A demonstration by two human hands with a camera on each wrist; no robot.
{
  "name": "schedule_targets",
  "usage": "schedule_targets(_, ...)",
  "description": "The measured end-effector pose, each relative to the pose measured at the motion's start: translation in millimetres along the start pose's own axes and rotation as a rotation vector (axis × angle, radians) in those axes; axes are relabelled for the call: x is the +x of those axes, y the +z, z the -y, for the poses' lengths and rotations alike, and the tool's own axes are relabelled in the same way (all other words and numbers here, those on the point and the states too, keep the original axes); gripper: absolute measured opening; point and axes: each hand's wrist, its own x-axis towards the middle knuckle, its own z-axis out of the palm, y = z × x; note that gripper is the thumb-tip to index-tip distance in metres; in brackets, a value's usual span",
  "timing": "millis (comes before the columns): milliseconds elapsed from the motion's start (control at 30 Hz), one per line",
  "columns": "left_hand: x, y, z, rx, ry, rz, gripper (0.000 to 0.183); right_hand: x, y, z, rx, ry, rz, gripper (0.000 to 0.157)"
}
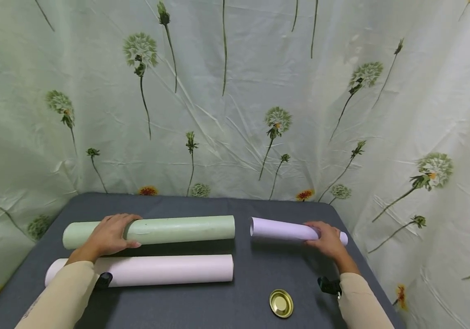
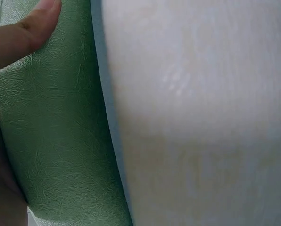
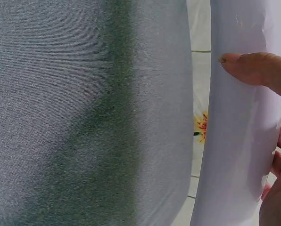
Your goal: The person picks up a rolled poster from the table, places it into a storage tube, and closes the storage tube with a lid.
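Observation:
A long green roll (image 1: 177,228) lies across the grey table (image 1: 202,301), and my left hand (image 1: 109,235) curls over its left part; in the left wrist view my thumb (image 2: 22,35) presses its grained green surface (image 2: 55,141). In front of it lies a pale pink roll (image 1: 165,269), which fills the right of the left wrist view (image 2: 202,117). A shorter lilac roll (image 1: 284,230) lies at the right, gripped by my right hand (image 1: 327,238) near its right end. In the right wrist view my thumb (image 3: 258,70) rests on the lilac roll (image 3: 239,141).
A round gold metal lid (image 1: 281,303) lies near the table's front edge, right of centre. A crumpled pale curtain printed with dandelions (image 1: 235,100) hangs closely round the back and both sides of the table. Beige sleeves (image 1: 60,299) cover both forearms.

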Motion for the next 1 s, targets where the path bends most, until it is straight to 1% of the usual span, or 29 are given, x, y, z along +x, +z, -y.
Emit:
schedule_targets(233,-2.9,-5.7,0.0,0.023,0.009,-0.026,0.067,6,-4.5,7,-0.009,-0.008,0.002,0.047)
schedule_targets(400,-2.2,-8.0,-2.6,0.015,0.026,-0.031,0.067,9,-8.2,11,-0.002,-0.007,0.002,0.047)
schedule_targets(567,-2.6,-10.4,-5.4,0.028,0.028,-0.029,0.072,10,-8.0,13,-0.004,-0.011,-0.005,0.047)
schedule_targets(667,-3.4,-11.9,-6.1,0.045,0.029,-0.034,0.07,10,-7.9,14,0.004,-0.015,0.0,0.047)
schedule_targets(800,-4.8,-13.5,-6.3,0.043,0.034,-0.037,0.069,10,-8.5,17,0.002,-0.015,0.002,0.048)
schedule_targets(1000,-1.8,-16.3,-9.5,0.032,0.057,-0.04,0.069,12,-9.7,24,-0.012,-0.024,-0.025,0.048)
